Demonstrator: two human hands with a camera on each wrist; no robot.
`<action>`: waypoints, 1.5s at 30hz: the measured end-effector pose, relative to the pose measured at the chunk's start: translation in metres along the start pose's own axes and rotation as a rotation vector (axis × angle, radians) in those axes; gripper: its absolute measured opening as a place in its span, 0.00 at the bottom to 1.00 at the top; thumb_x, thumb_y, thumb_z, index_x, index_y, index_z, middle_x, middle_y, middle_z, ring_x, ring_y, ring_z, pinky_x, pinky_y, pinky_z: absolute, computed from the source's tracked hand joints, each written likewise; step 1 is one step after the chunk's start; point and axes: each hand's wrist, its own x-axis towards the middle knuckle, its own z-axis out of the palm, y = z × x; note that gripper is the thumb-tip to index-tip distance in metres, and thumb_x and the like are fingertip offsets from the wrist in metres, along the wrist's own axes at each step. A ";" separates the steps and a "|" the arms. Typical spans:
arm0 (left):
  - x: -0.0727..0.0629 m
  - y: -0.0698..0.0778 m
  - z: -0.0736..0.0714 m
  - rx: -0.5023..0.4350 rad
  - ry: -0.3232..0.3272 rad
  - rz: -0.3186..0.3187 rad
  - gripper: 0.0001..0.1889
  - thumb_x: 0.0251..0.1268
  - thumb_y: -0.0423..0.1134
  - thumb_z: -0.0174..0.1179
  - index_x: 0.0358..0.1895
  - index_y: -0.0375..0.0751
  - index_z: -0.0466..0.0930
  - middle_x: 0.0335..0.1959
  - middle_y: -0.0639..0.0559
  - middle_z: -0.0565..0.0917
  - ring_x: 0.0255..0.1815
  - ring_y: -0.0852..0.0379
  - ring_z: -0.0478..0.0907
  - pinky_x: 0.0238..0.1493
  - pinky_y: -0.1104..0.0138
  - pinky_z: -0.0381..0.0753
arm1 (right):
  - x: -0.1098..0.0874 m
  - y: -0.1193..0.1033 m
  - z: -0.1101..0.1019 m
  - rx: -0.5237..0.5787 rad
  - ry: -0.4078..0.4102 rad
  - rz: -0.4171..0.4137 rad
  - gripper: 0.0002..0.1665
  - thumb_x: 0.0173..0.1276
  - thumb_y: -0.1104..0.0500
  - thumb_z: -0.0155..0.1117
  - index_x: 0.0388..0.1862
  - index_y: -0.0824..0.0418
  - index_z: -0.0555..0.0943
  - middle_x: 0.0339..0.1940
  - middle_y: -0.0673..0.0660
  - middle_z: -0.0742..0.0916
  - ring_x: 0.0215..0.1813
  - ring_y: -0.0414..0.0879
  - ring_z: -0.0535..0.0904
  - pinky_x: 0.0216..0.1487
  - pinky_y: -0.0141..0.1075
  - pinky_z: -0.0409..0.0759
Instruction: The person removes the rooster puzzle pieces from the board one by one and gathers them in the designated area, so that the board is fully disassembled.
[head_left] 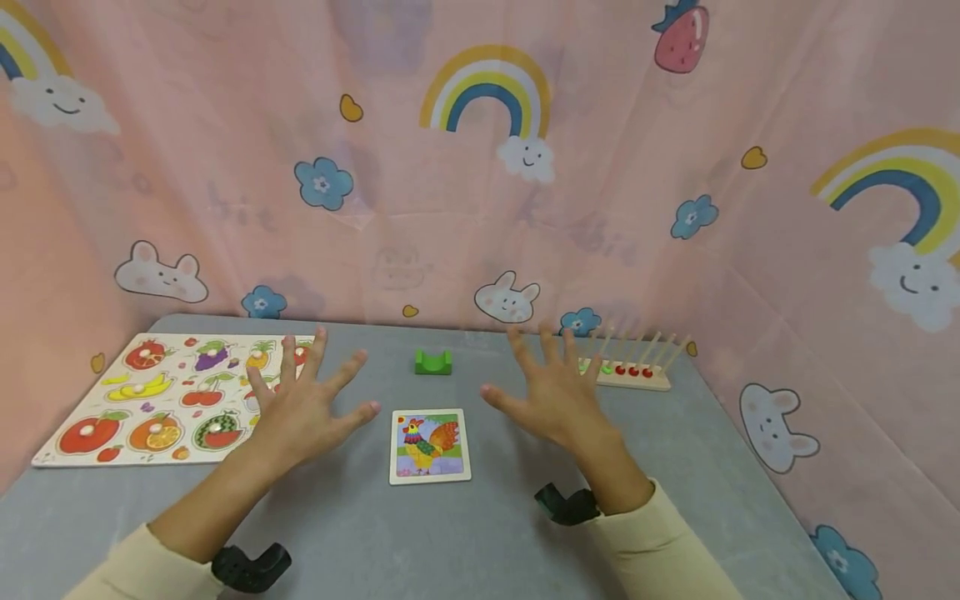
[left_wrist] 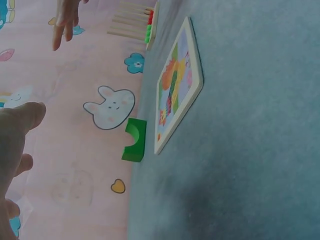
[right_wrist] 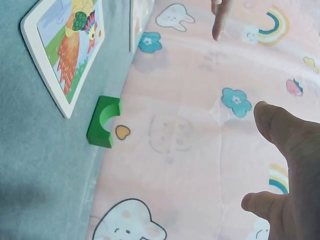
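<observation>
My left hand [head_left: 302, 413] hovers with spread fingers above the table, overlapping the right end of a white fruit puzzle board [head_left: 180, 393] in the head view. Its fingers hold nothing. My right hand [head_left: 558, 398] is raised too, fingers splayed, in front of a wooden counting rack [head_left: 630, 375] with thin pegs and red and green beads. Between the hands lies a square rooster picture puzzle [head_left: 430, 447] in a pale frame. Behind it stands a green block [head_left: 433, 363] with a half-round notch, also seen in the left wrist view [left_wrist: 135, 140].
A grey table [head_left: 480, 542] carries all these things. A pink curtain [head_left: 405, 225] printed with rainbows, rabbits and flowers hangs along the back and sides. Black wrist cameras [head_left: 251, 568] sit on both forearms by the cream sleeves [head_left: 660, 542].
</observation>
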 end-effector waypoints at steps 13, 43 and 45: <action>-0.006 0.007 0.029 -0.035 0.004 0.099 0.34 0.59 0.64 0.60 0.69 0.59 0.70 0.76 0.38 0.47 0.74 0.32 0.34 0.56 0.27 0.28 | 0.005 -0.011 0.022 0.006 0.041 -0.065 0.55 0.58 0.18 0.41 0.79 0.42 0.52 0.77 0.61 0.54 0.74 0.67 0.44 0.60 0.73 0.38; -0.016 0.017 0.076 -0.126 -0.090 0.289 0.34 0.53 0.61 0.68 0.65 0.61 0.75 0.76 0.38 0.49 0.71 0.26 0.46 0.56 0.27 0.44 | 0.026 -0.027 0.068 0.123 -0.012 -0.181 0.47 0.63 0.28 0.53 0.76 0.48 0.61 0.73 0.63 0.64 0.72 0.65 0.52 0.62 0.71 0.41; -0.016 0.016 0.077 -0.145 -0.107 0.290 0.34 0.52 0.60 0.69 0.65 0.60 0.75 0.76 0.37 0.49 0.71 0.25 0.46 0.56 0.27 0.44 | 0.027 -0.028 0.072 0.126 -0.026 -0.187 0.47 0.63 0.28 0.53 0.76 0.48 0.61 0.73 0.63 0.65 0.72 0.65 0.52 0.62 0.70 0.42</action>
